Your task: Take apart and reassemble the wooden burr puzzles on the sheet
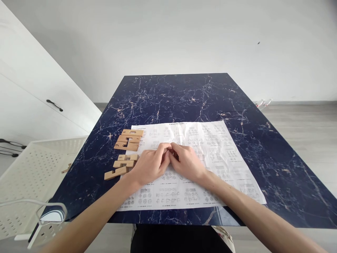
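My left hand [154, 163] and my right hand [187, 162] meet over the middle of a printed paper sheet [210, 147]. Both have curled fingers, with thumbs and fingertips touching each other. Whatever lies between the fingertips, if anything, is hidden. Left of my left hand are wooden puzzle pieces with notches and slots. Three flat numbered pieces [121, 138] lie side by side at the sheet's left edge. Nearer to me, several notched wooden sticks [116, 172] lie close to my left wrist. The sheet shows rows of small diagrams and has creases on its right half.
The dark blue marble-patterned table [168, 95] carries everything. A white perforated basket [31, 168] stands at its left, below a white cabinet [34, 80] with a black handle. A white cable [31, 202] loops at the lower left. A pale wall [173, 38] rises behind the table.
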`<state>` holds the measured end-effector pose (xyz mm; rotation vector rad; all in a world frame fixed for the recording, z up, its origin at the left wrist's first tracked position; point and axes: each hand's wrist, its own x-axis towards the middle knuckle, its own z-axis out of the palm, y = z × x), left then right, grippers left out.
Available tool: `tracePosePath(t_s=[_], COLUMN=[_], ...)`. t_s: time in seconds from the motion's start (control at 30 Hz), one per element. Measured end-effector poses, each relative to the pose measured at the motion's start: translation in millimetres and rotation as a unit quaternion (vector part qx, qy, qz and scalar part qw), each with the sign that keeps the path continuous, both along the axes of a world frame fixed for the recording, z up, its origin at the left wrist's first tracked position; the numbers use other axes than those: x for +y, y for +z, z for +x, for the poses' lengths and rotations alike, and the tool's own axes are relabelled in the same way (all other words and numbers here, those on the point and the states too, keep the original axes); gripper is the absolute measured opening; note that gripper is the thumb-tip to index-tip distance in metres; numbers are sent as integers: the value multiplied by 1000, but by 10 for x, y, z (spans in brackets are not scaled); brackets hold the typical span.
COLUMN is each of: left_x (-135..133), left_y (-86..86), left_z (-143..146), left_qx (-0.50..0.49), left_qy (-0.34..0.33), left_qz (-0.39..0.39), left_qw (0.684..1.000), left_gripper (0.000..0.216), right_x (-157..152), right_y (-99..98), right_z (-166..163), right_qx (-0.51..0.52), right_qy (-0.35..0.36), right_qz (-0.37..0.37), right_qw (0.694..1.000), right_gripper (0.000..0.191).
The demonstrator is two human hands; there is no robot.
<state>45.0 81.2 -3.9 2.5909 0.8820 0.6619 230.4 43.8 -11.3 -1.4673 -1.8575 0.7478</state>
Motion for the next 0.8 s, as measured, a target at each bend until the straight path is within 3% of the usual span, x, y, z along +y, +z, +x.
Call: tracePosePath(t_s=[0.63,0.8], left_x=[8,14], left_y=[-17,79], left_z=[-39,-125], left_qx=[-10,-37], left_qy=[-12,-36], left_qz=[0,6], left_qw=[1000,999], left_gripper=[21,19], right_x=[-22,-32], right_y=[-14,16], right_z=[-18,-43], right_qx=[31,44], right_qy=[2,8], right_qz=[-2,2], right_qw=[1000,999], right_gripper=[19,17])
